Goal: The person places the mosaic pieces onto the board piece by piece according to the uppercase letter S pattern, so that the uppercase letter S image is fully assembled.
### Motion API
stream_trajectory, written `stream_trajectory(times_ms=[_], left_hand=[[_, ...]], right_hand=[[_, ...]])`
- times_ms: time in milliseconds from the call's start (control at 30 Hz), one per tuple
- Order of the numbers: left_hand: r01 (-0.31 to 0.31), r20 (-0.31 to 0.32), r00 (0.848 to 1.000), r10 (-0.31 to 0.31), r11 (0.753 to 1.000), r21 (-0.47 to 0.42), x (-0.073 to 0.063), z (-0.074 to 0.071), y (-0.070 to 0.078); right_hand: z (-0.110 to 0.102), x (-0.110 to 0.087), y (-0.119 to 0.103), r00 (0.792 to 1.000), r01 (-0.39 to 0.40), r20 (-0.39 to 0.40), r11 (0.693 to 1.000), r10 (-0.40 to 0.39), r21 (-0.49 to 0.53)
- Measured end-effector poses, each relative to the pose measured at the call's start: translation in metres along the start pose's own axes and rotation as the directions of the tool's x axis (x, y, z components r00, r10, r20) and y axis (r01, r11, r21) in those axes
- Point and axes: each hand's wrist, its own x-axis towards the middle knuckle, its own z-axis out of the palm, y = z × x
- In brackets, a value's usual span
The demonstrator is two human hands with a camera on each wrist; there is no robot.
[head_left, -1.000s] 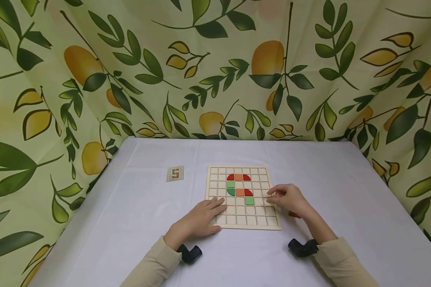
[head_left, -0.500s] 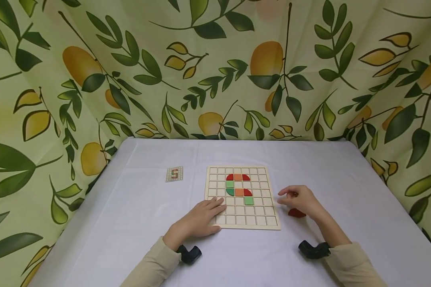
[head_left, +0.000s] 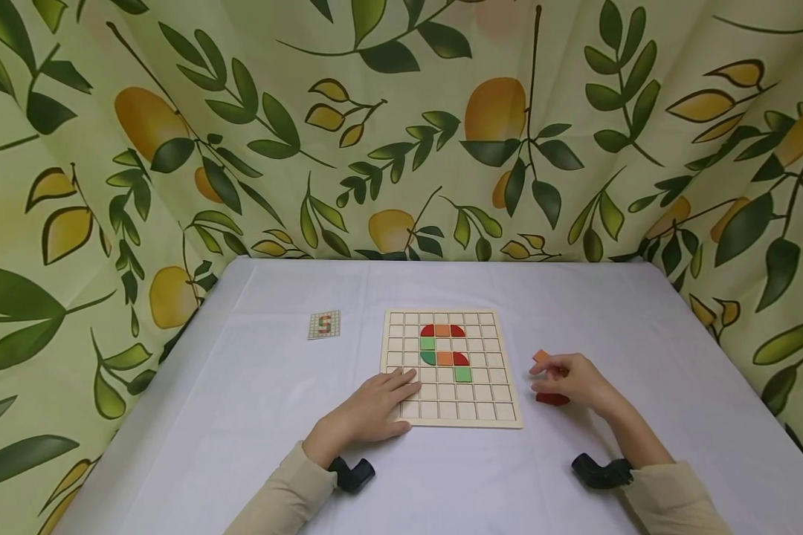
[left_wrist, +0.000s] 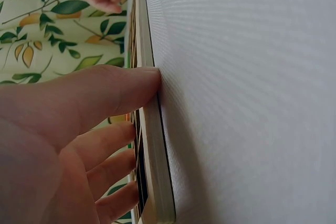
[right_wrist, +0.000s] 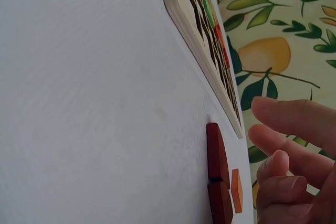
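A wooden grid board (head_left: 485,410) lies on the table, with red, orange and green tiles (head_left: 444,358) set in some squares. My left hand (head_left: 373,407) rests on its near left corner. In the left wrist view, the thumb (left_wrist: 123,85) lies against the board's side edge, the fingers over the top. My right hand (head_left: 575,380) hovers right of the board over loose pieces. Thumb and index finger are parted with nothing between them; the other fingers curl loosely. Beneath it lie two dark red rounded pieces (right_wrist: 217,153) end to end and an orange square tile (right_wrist: 237,191).
A small card (head_left: 324,325) printed with a grid and a coloured S-shaped pattern lies left of the board. White cloth (head_left: 241,386) covers the table. A leaf-and-fruit patterned curtain (head_left: 401,148) hangs behind it. Black devices (head_left: 602,472) are strapped to both wrists.
My right hand has drawn back from the board's right edge, moving right to the loose pieces. The orange tile and red pieces have come into sight. My left hand stays put.
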Motion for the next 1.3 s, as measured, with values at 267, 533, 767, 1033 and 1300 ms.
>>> stream_trajectory(times_ms=[267, 533, 767, 1033, 1300], left_hand=[[-0.001, -0.001, 1.0, 0.001, 1.0, 0.006, 0.0, 0.001, -0.001], [-0.005, -0.002, 1.0, 0.005, 1.0, 0.015, 0.0, 0.002, -0.002], [-0.019, -0.014, 1.0, 0.019, 0.999, 0.029, 0.001, 0.002, -0.002], [-0.028, -0.025, 0.999, 0.029, 0.999, 0.031, 0.0, 0.001, -0.002], [-0.013, -0.018, 1.0, 0.013, 1.0, 0.029, 0.002, 0.002, -0.002]], right_hand=[[-0.005, -0.002, 0.007, 0.995, 0.039, 0.091, 0.999, -0.042, 0.036], [-0.007, -0.004, 0.01, 0.992, 0.033, 0.121, 0.999, -0.035, 0.011], [-0.006, -0.005, 0.012, 0.992, 0.033, 0.124, 0.999, -0.033, 0.009], [-0.004, -0.004, 0.011, 0.999, 0.006, 0.053, 0.998, -0.003, -0.064], [-0.011, -0.006, 0.015, 0.995, 0.012, 0.102, 0.999, -0.008, -0.04]])
